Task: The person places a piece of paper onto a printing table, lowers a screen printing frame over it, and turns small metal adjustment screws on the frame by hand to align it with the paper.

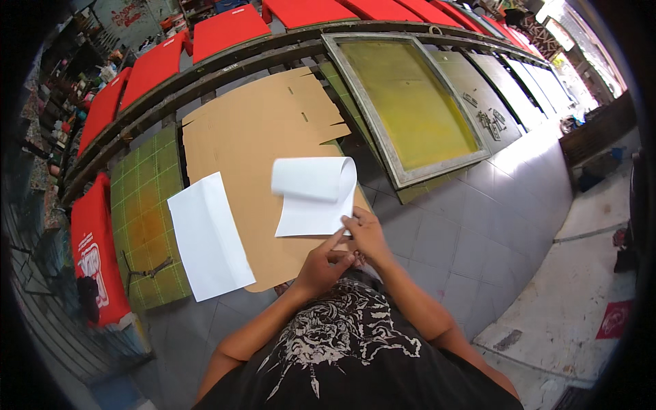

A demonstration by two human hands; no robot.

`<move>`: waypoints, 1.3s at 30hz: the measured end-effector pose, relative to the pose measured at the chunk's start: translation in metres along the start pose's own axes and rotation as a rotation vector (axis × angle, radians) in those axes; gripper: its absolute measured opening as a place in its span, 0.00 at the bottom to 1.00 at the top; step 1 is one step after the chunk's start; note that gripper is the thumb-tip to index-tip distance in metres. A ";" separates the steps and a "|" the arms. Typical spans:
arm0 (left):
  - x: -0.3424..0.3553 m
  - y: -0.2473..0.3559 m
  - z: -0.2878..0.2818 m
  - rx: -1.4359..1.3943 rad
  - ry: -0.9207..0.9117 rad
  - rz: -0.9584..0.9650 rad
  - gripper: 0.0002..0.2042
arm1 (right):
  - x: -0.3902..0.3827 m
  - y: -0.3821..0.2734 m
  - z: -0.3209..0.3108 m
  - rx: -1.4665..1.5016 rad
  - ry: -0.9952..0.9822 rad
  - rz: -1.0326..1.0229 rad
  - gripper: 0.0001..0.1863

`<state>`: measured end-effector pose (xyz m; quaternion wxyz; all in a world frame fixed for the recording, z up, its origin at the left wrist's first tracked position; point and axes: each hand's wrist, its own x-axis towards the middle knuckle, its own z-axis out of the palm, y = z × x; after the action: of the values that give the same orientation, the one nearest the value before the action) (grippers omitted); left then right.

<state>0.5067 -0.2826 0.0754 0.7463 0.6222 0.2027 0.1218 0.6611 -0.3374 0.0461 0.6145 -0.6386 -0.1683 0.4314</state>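
A white paper sheet (307, 217) lies toward the front of a large brown cardboard sheet (253, 137), its far part curled back over itself toward me. My right hand (367, 237) pinches the sheet's near right corner between thumb and fingers. Close beside it is my left hand (324, 265), index finger reaching to the same corner and thumb held apart below; it grips nothing that I can see. Another white sheet (212, 239), faintly creased, rests flat at the left, overlapping the cardboard's left edge.
A framed printing screen with yellow-green mesh (403, 102) leans at the right of the cardboard. A green gridded board (147, 212) is at the left, with a dark twig-like piece on it. Red fabric-covered boards (229, 31) line the far side. Grey tiles (451, 232) cover the floor.
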 end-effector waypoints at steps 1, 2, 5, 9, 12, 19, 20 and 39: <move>0.010 -0.009 0.008 0.050 -0.034 -0.045 0.25 | 0.006 0.003 -0.021 0.050 0.009 0.024 0.13; 0.022 -0.015 0.015 0.074 -0.019 -0.089 0.23 | 0.011 0.001 -0.045 -0.009 -0.023 0.080 0.13; 0.050 -0.002 0.028 0.627 0.214 -0.074 0.19 | 0.038 -0.003 -0.114 -0.170 -0.089 0.150 0.13; 0.085 -0.004 0.020 0.768 0.457 -0.048 0.12 | 0.063 0.010 -0.154 -0.244 -0.113 0.077 0.14; 0.099 -0.016 0.016 0.983 0.497 0.008 0.17 | 0.075 0.024 -0.173 -0.302 -0.126 0.062 0.13; 0.112 -0.046 0.018 1.365 0.287 -0.063 0.39 | 0.062 0.029 -0.189 -0.399 0.046 -0.047 0.19; 0.109 -0.047 0.018 1.359 0.280 -0.085 0.40 | 0.054 0.024 -0.192 -0.443 0.084 -0.097 0.18; 0.050 -0.065 0.028 0.484 1.023 0.007 0.35 | 0.052 0.006 -0.125 0.120 -0.357 0.324 0.18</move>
<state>0.5597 -0.2986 0.0088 0.3888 0.6378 0.5585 0.3606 0.7840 -0.3797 0.0064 0.5349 -0.5333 -0.1436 0.6394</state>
